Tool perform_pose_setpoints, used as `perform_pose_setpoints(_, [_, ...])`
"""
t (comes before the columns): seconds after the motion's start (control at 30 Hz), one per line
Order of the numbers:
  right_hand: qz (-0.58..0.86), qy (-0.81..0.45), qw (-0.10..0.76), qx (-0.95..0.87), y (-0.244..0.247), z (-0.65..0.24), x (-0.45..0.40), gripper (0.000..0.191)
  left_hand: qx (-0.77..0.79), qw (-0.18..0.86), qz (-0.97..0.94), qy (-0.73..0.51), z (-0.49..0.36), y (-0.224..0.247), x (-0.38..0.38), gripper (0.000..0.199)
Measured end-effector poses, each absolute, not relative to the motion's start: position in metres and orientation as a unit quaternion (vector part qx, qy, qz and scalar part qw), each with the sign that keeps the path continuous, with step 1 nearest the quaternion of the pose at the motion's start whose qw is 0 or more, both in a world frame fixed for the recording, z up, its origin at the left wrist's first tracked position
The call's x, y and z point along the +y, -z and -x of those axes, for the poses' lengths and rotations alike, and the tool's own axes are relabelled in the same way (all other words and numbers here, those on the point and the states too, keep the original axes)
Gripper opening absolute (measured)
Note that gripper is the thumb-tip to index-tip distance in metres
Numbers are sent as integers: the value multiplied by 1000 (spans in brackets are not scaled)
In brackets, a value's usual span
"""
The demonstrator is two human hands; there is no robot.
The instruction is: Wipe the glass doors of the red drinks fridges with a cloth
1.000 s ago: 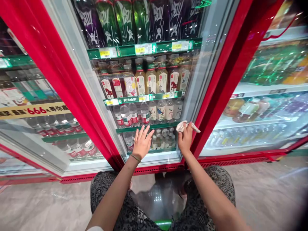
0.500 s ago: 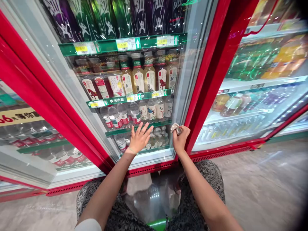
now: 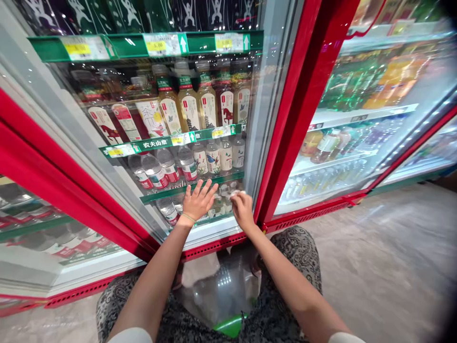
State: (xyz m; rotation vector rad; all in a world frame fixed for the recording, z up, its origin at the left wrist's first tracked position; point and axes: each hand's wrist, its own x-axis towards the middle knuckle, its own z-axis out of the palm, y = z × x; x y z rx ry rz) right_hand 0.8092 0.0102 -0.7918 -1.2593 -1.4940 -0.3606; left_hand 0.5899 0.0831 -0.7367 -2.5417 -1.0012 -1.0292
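My left hand (image 3: 198,204) is spread, palm toward the glass door (image 3: 203,188) of a red-framed drinks cooler, and seems to rest on it. To its right, my right hand (image 3: 244,212) pinches a small crumpled whitish cloth (image 3: 234,194) close to the same glass, low on the pane. Most of the cloth is hidden by my fingers. Behind the glass, water bottles (image 3: 153,171) and tea bottles (image 3: 189,109) stand in rows on green-edged shelves (image 3: 160,143) with price tags.
The red door frame (image 3: 285,105) rises just right of my right hand. Another cooler with lit shelves (image 3: 339,119) stands beyond it. My knees (image 3: 296,257) are bent on both sides of a clear, shiny object (image 3: 217,286) with a green part (image 3: 230,325). Grey floor (image 3: 374,267) lies to the right.
My right hand has moved left along the glass with the cloth, nearer my left hand. My left hand stays spread in about the same place. The view has shifted a little.
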Motion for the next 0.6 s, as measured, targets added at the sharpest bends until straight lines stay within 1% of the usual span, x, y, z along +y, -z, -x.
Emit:
perform_pose_setpoints(0.1, [559,165,586,-563,756,-837,30,33,-348,89,866,348,-591,737,83,54])
perform_pose_setpoints(0.17, [564,159,616,-527,744,-844,38,38,-353,78,864,350,-591,737,83,53])
perform_pose_setpoints(0.23, [572,153,636,-496,751,-839,35,37,-354,67,862,356,-591,737,83,52])
perform_pose_setpoints(0.37, [602,154,638,-454,801,-813,12,27,-353,49,861,364,-591,736,82,51])
perform_pose_setpoints(0.43, [609,150,637,-448,818,-809,5,22,-354,45,861,363,-591,735,81,51])
perform_pose_setpoints(0.5, [615,146,640,-438,817,-817,10,20,-355,43,861,361,-592,735,81,52])
perform_pose_setpoints(0.6, [619,144,648,-420,786,-844,36,26,-360,45,863,352,-593,733,81,52])
